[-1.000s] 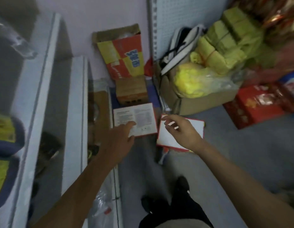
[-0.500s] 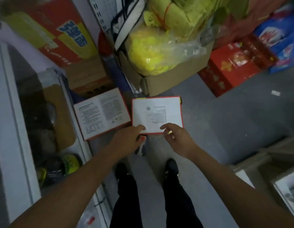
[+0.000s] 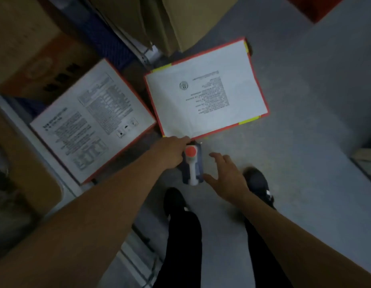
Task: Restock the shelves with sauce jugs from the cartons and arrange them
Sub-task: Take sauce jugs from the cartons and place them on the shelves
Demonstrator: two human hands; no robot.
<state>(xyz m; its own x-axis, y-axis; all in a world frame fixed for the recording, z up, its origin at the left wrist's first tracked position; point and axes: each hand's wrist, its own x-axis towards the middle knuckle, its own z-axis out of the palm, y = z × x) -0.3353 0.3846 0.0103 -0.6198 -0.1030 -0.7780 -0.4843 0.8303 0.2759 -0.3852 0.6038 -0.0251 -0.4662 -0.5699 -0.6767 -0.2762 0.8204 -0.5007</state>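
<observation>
The floor is plain grey and smooth, filling the right side and lower middle of the frame. The light is dim, and the picture is blurred. A pale shelf edge runs along the left side. Brown cardboard boxes stand at the top middle, another brown box at upper left. A red patch shows at upper right.

Both bare arms stretched forward and down, nearly straight at the elbow. Left hand reaching furthest, knuckles up, fingers curled downward (fingertips out of sight, so the grip cannot be judged). Right hand lower and a little apart, palm turned inward, fingers spread and loosely bent, thumb angled toward the left hand, holding nothing.
</observation>
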